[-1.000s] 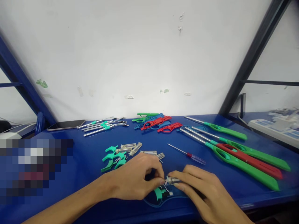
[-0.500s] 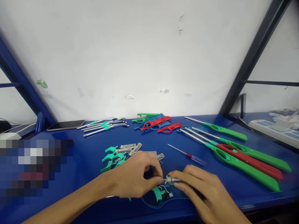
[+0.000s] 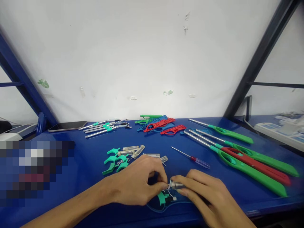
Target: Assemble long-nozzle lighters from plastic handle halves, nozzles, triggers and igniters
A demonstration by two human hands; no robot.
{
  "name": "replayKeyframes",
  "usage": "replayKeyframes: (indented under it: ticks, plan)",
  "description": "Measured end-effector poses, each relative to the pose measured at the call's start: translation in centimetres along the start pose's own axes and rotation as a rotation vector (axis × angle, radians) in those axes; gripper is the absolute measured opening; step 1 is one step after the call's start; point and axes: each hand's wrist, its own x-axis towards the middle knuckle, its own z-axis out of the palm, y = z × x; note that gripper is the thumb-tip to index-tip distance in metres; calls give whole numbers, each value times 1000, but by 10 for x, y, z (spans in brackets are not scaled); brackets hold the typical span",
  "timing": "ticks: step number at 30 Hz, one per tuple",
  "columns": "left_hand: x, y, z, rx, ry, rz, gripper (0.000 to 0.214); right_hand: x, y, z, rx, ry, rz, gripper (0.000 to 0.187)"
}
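Observation:
My right hand [image 3: 206, 193] grips a clear plastic lighter fuel tank [image 3: 176, 184] between thumb and fingers, its end pointing left. At that end, the thumb and forefinger of my left hand [image 3: 144, 180] are pinched together; whatever tiny part lies between the tips is too small to make out. Beneath both hands lies a blue lighter shell half [image 3: 158, 210], partly covered by them. A green trigger [image 3: 161, 198] sits in the shell, with a thin white line and a small black igniter piece [image 3: 169, 199] beside it.
Loose green triggers [image 3: 109, 167] and clear tanks [image 3: 138, 152] lie behind my left hand. A screwdriver [image 3: 200, 162] and several long lighters [image 3: 256, 177] lie to the right. Farther back are metal tubes [image 3: 99, 130], coloured shell halves [image 3: 159, 124] and a phone [image 3: 67, 126].
My left fingertips have shifted very slightly right and down at the tank's end. My right hand keeps its grip on the tank. The whole view has shifted a little.

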Motion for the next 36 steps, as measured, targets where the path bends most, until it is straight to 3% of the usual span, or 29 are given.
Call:
replayKeyframes:
  ticks: [6, 16, 25, 28, 31, 33, 36]
  plan:
    - [0, 0, 2, -7, -15, -5, 11, -1, -2, 0, 2, -50, 0, 33]
    - [0, 2, -4, -5, -10, -11, 12, -1, -4, 0, -40, 71, 0, 33]
    - [1, 5, -3, 54, 8, -3, 13, 2, -3, -3, 20, -22, 51, 30]
    - [-7, 10, -2, 113, 81, -25, 16, 2, -2, -4, 15, -34, 96, 30]
    - [-24, 15, 11, 182, 222, -43, 23, 1, 0, -3, 62, -48, 129, 29]
    - [-38, 15, 26, 377, 414, 23, 21, 1, 1, -2, 105, -49, 144, 25]
    - [-53, 8, 51, 708, 510, 183, 26, 2, 0, -2, 154, -40, 166, 20]
